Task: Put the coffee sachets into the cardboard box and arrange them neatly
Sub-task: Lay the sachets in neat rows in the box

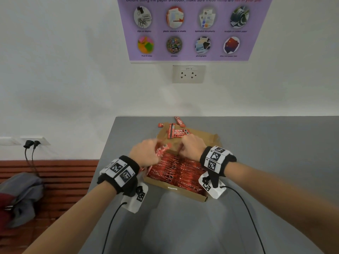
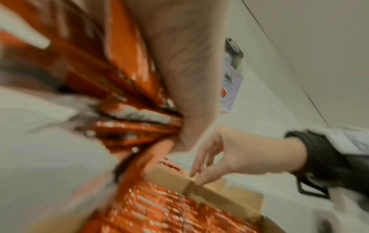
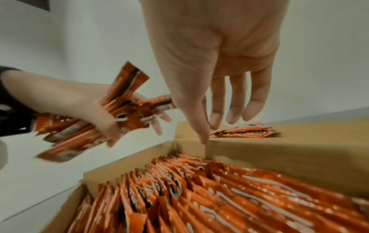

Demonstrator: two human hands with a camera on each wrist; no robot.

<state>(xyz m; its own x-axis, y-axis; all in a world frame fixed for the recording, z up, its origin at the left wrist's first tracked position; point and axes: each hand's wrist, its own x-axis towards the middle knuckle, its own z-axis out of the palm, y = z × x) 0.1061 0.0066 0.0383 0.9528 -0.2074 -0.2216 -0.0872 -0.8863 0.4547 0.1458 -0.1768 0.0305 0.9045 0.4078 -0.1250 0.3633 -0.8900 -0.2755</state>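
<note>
- Red foil coffee sachets [image 3: 83, 126], a loose bundle, are gripped in the curled fingers of the left hand [image 1: 145, 153].
- The right hand [image 3: 211, 63] holds nothing; its straight fingers [image 3: 201, 134] touch the far wall of the cardboard box [image 3: 279, 151].
- Packed sachets [image 1: 176, 169] stand in rows inside the box.
- More loose sachets [image 1: 177, 132] lie on the box flap, on the grey table [image 1: 275, 153].

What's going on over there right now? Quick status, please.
Left hand holds a bunch of sachets. Right hand open, fingertip on box wall. Box nearly full; loose sachets on flap behind.
</note>
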